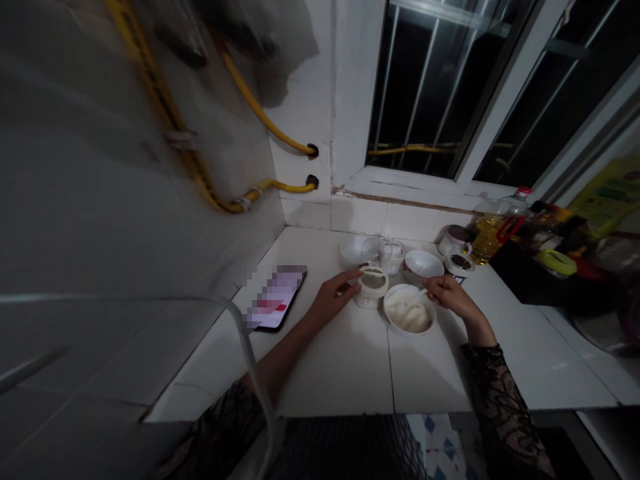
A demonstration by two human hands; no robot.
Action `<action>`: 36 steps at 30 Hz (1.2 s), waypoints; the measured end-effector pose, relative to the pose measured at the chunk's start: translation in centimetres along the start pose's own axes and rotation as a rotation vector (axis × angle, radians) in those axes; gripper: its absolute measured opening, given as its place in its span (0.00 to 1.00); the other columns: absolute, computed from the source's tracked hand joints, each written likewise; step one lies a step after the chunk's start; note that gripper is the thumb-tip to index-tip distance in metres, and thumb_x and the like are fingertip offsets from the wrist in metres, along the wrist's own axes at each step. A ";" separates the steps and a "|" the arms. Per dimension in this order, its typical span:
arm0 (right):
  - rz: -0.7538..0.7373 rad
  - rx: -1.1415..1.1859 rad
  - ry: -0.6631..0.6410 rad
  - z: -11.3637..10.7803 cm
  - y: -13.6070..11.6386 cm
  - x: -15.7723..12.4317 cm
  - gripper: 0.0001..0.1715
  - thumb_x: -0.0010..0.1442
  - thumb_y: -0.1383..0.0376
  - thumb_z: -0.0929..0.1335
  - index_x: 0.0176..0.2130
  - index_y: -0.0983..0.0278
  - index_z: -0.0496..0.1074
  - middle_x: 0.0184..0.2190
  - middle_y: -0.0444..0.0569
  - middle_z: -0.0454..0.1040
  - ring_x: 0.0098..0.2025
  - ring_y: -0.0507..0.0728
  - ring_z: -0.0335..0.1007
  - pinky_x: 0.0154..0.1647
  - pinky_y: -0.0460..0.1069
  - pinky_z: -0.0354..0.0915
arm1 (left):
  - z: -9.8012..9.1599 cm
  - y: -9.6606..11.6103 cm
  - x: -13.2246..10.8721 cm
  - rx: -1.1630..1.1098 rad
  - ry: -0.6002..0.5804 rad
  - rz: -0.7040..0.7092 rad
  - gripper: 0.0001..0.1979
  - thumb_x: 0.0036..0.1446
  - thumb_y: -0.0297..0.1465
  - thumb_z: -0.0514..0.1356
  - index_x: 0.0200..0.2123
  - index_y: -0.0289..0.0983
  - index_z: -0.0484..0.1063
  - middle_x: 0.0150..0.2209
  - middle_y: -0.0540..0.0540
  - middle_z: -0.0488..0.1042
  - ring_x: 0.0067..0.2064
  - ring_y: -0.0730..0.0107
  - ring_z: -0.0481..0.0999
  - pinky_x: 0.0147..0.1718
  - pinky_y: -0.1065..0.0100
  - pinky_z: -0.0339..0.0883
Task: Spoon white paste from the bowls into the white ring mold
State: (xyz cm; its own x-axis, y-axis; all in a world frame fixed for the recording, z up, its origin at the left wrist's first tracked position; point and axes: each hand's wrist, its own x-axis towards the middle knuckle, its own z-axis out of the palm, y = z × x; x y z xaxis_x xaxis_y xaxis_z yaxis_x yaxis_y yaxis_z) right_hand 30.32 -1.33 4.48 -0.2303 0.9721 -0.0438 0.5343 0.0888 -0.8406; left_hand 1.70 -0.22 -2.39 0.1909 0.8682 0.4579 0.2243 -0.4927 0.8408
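Note:
My left hand (340, 291) touches the rim of a small clear jar (370, 297) with a pale ring at its top, fingers curved against its left side. My right hand (447, 293) pinches the handle of a pale spoon (421, 293) over a white bowl (410, 327). Inside that bowl lies a thick, off-white mass (409, 313), and the spoon's tip is hard to make out there. Just behind stands another bowl (423, 265), white inside with a reddish outside.
A phone (280, 298) lies at the left. Behind the small jar are a clear bowl (353, 252) and a clear container (393, 257). Lidded jars (459, 263), an oil bottle (487, 233) and a dark tray (520, 277) holding condiments stand at the right. Yellow pipes (200, 167) run along the wall.

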 end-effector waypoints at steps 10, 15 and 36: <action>0.061 0.145 0.038 0.0 0.0 0.4 0.27 0.47 0.45 0.66 0.15 0.62 0.58 0.10 0.36 0.52 0.13 0.44 0.41 0.15 0.45 0.39 | 0.1 -0.2 0.1 -0.012 -0.008 0.010 0.17 0.56 0.36 0.59 0.48 0.37 0.74 0.41 0.44 0.78 0.29 0.73 0.72 0.29 0.72 0.67; 0.080 0.227 0.076 0.2 0.0 0.5 0.28 0.45 0.45 0.68 0.15 0.62 0.58 0.10 0.36 0.52 0.13 0.44 0.42 0.15 0.44 0.39 | 0.2 -0.3 0.1 -0.019 0.003 0.003 0.17 0.56 0.36 0.59 0.47 0.36 0.74 0.39 0.44 0.79 0.28 0.73 0.72 0.29 0.71 0.67; -0.680 -0.805 0.463 5.9 -3.2 0.7 0.26 0.68 0.56 0.55 0.26 0.65 0.68 0.22 0.49 0.70 0.24 0.51 0.63 0.27 0.46 0.55 | 0.1 -0.3 0.1 0.001 -0.008 0.006 0.18 0.56 0.38 0.58 0.47 0.36 0.74 0.40 0.44 0.79 0.30 0.73 0.73 0.31 0.71 0.68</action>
State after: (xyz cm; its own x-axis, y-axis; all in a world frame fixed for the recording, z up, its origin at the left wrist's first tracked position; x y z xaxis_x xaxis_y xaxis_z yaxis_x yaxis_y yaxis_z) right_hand 23.66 -2.18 4.01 -0.4382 0.6416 0.6296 0.8171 0.5762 -0.0185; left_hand 1.73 0.03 -2.66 0.1997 0.8649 0.4606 0.2241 -0.4979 0.8378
